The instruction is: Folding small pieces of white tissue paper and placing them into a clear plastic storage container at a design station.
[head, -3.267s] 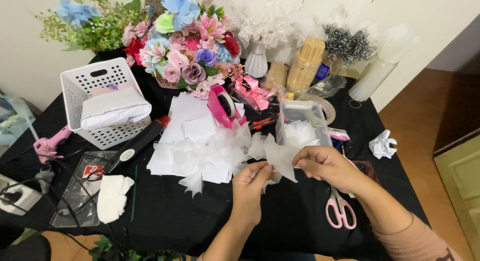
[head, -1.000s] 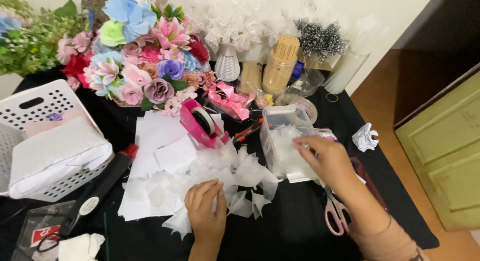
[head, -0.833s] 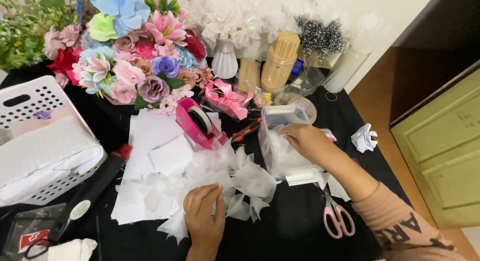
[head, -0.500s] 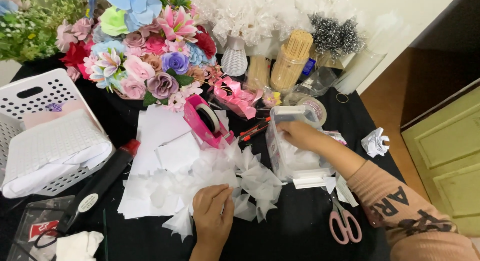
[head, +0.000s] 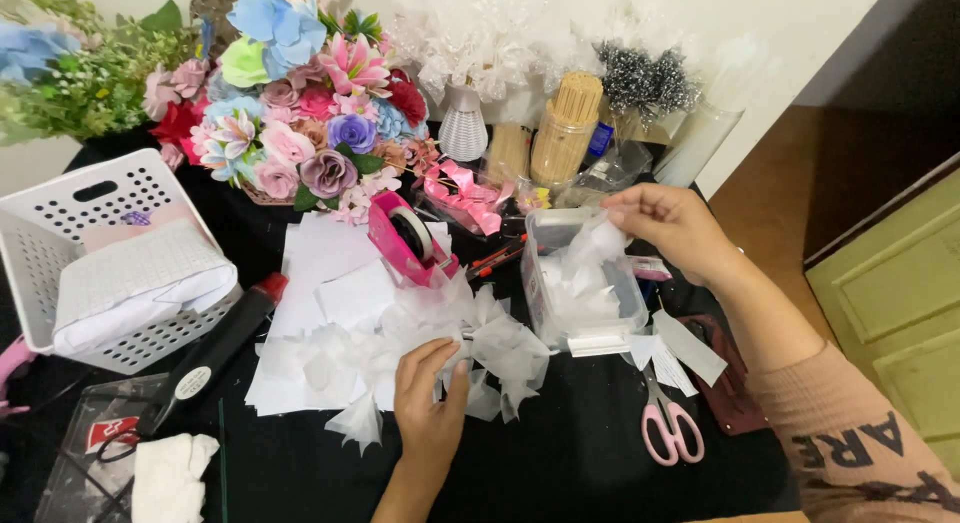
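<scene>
Desk (head: 600, 483): black-covered and crowded; its left and near edges run out of frame, so its full extent cannot be told.
Flower bunch (head: 300, 103): pink, blue and purple blooms at the far side, now lower in view than a second ago because the camera has tipped.
White basket (head: 110, 253): at far left holding a folded white bundle; what lies under it is hidden.
Clear box (head: 580, 283): right of centre, filled with white tissue pieces; its far wall is masked by the tissue.
Right hand (head: 680, 228): a second ago it was down in the box; now it is raised at the far rim, fingers pinched on a wisp of white tissue (head: 600, 243) drawn up from it.
Left hand (head: 430, 403): stays closed on the white paper flower (head: 440, 333), pinning its middle to the desk.
Pink scissors (head: 670, 428): lying idle beside the box.
Fingertips: the left thumb is buried in petals, so the exact grip is unclear.
</scene>
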